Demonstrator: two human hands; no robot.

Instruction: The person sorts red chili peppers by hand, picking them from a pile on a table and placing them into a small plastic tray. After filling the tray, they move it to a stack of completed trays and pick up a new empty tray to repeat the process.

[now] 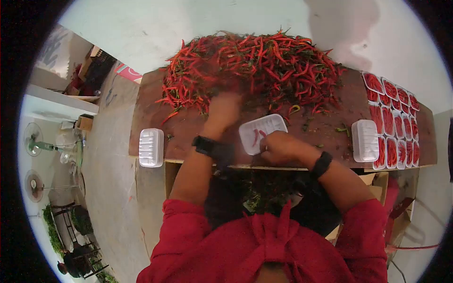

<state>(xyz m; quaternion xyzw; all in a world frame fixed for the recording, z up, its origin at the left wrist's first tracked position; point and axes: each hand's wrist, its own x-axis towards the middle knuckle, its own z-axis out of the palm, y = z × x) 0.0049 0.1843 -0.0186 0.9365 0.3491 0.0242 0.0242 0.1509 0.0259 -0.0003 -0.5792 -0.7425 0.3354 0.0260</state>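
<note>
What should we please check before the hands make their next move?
1. Tray open side up on the table: ok.
2. Right hand at the tray: ok; whether its grip has a chili: cannot tell, fingers partly hidden.
3. Left hand at the near side of the heap: ok; what it holds: cannot tell, blurred.
4. Tray full: not ok, only a few chilies visible.
5. Empty trays within reach: likely ok, with a left stack and right stack.
</note>
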